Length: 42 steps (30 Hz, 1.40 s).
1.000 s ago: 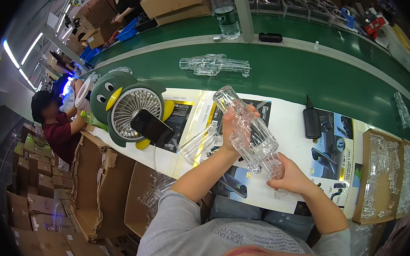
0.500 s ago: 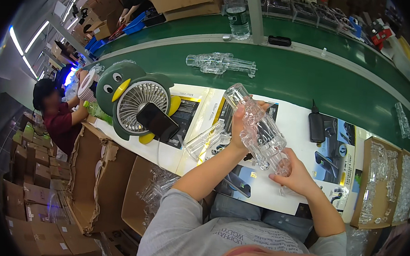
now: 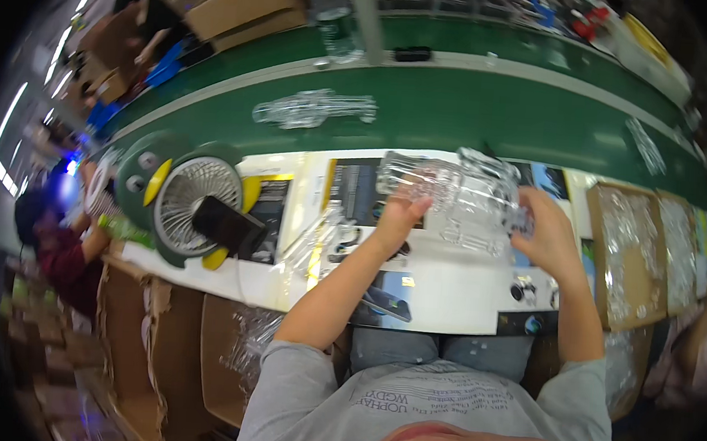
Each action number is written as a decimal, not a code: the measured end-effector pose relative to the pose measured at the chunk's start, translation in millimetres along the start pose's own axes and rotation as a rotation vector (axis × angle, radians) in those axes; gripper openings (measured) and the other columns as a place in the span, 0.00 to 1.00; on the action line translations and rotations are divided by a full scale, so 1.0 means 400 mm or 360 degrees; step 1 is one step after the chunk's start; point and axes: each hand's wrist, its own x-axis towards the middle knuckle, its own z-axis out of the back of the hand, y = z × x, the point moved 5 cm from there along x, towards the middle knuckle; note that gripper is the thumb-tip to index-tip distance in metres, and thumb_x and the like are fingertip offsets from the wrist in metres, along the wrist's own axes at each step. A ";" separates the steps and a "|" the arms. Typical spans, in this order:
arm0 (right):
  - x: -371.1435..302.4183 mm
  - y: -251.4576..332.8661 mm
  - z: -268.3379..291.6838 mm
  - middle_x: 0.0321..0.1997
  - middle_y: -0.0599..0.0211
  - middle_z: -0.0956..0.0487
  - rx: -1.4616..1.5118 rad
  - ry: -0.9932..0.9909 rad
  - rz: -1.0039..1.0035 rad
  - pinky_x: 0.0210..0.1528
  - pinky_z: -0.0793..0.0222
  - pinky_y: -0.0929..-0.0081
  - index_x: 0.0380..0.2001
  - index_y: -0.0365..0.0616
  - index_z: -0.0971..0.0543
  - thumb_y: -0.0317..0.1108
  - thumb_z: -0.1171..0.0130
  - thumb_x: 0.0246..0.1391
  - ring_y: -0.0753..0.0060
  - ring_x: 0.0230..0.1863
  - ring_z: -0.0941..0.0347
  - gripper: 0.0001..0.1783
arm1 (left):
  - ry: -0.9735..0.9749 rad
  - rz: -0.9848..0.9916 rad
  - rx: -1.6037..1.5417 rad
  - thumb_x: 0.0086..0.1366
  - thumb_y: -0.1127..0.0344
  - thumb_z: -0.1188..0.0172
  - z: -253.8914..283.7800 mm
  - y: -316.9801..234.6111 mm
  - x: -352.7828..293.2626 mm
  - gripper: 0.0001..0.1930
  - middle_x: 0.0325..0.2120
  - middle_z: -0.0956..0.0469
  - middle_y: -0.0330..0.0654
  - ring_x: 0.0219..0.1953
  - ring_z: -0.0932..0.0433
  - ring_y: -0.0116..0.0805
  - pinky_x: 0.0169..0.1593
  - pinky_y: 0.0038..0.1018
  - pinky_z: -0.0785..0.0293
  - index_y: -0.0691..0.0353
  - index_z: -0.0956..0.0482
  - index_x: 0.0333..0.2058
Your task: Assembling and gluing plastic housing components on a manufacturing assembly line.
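Note:
A clear plastic tube-shaped housing (image 3: 478, 198) with moulded side parts is held above the worktop, lying nearly level. My left hand (image 3: 403, 214) grips its narrower left end, fingers wrapped round behind it. The fingers of my right hand (image 3: 549, 234) close on the short stub at its right end. Motion blurs the housing's details. Loose clear plastic pieces (image 3: 311, 238) lie beside my left forearm. Farther off, a similar clear plastic assembly (image 3: 314, 109) rests on the green surface.
A penguin-shaped fan (image 3: 199, 201) stands at left with a dark phone (image 3: 228, 226) before it. Cardboard trays of clear parts (image 3: 633, 273) sit at right. Open cartons (image 3: 128, 336) flank the bench at lower left. A water bottle (image 3: 334, 22) stands behind. Another person (image 3: 57, 241) works at far left.
The housing has turned from a steep slant to nearly level, its right end raised by my right hand. The whole view has shifted, and the black dropper bottle no longer shows.

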 end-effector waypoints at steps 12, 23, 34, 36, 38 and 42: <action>0.246 -0.396 0.126 0.38 0.63 0.24 -0.0581 -0.0192 -0.0503 0.43 0.32 0.64 0.44 0.50 0.29 0.33 0.36 0.28 0.58 0.41 0.27 0.31 | 0.0272 -0.0031 0.1039 0.59 0.72 0.46 -0.041 0.056 0.018 0.16 0.34 0.27 0.40 0.29 0.25 0.23 0.33 0.18 0.32 0.63 0.32 0.46; 0.393 -0.614 0.053 0.40 0.63 0.24 -0.0713 0.0392 -0.0565 0.46 0.32 0.64 0.45 0.55 0.29 0.34 0.33 0.24 0.58 0.44 0.28 0.35 | 0.0202 -0.0004 0.1017 0.58 0.71 0.46 -0.025 0.062 0.023 0.13 0.29 0.26 0.40 0.23 0.28 0.24 0.28 0.20 0.33 0.63 0.31 0.43; 0.402 -0.610 -0.004 0.42 0.63 0.29 -0.1522 -0.0164 -0.0769 0.46 0.34 0.56 0.46 0.54 0.30 0.30 0.44 0.42 0.59 0.50 0.34 0.23 | 0.0169 -0.0039 0.0996 0.58 0.72 0.46 -0.023 0.068 0.023 0.12 0.24 0.26 0.38 0.21 0.28 0.21 0.26 0.18 0.35 0.64 0.31 0.42; 0.419 -0.557 -0.006 0.45 0.60 0.30 -0.1536 -0.0247 -0.0652 0.47 0.35 0.55 0.48 0.53 0.32 0.29 0.44 0.42 0.58 0.52 0.35 0.25 | 0.0134 -0.0001 0.0996 0.58 0.72 0.47 -0.021 0.068 0.024 0.12 0.23 0.27 0.38 0.21 0.29 0.21 0.26 0.18 0.35 0.63 0.31 0.42; 0.435 -0.489 0.011 0.53 0.55 0.32 -0.1569 -0.0464 -0.0474 0.48 0.35 0.53 0.52 0.51 0.34 0.28 0.44 0.42 0.57 0.56 0.36 0.29 | 0.0161 -0.0012 0.1011 0.58 0.72 0.46 -0.021 0.068 0.027 0.12 0.23 0.27 0.38 0.21 0.30 0.21 0.27 0.18 0.35 0.63 0.31 0.41; 0.433 -0.148 -0.055 0.57 0.50 0.36 -0.0701 -0.0369 0.0285 0.58 0.40 0.61 0.53 0.47 0.33 0.24 0.45 0.36 0.49 0.58 0.40 0.33 | 0.0179 -0.0014 0.0997 0.58 0.72 0.46 -0.028 0.059 0.033 0.12 0.23 0.28 0.37 0.21 0.30 0.22 0.27 0.19 0.35 0.62 0.30 0.41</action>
